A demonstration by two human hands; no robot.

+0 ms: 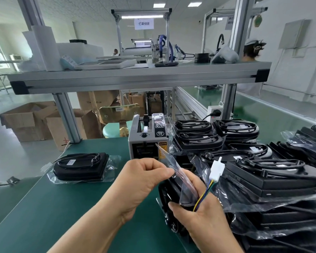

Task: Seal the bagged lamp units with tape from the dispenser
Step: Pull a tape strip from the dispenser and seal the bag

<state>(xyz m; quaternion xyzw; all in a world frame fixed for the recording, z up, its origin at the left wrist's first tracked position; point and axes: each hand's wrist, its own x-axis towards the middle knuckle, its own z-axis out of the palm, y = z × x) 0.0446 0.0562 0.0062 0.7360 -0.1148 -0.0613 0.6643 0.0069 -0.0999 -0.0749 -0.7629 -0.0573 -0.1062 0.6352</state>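
Now | left hand (144,181) pinches bag flap (167,157); right hand (201,218) grips bagged lamp (169,196) | dispenser (148,141) behind

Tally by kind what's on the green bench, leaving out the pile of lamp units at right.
Tape dispenser: 1
Bagged lamp units: 2, lone unit at left, held unit between left hand and right hand
Total: 3

- We count one tape dispenser (148,141).
- We count one lone bagged unit (81,167).
- We count one held unit (167,196) between our two hands, left hand (140,181) and right hand (201,218).
- We count at least six stacked units (273,177) at the right; farther ones blur.
- We count one white connector (216,169).
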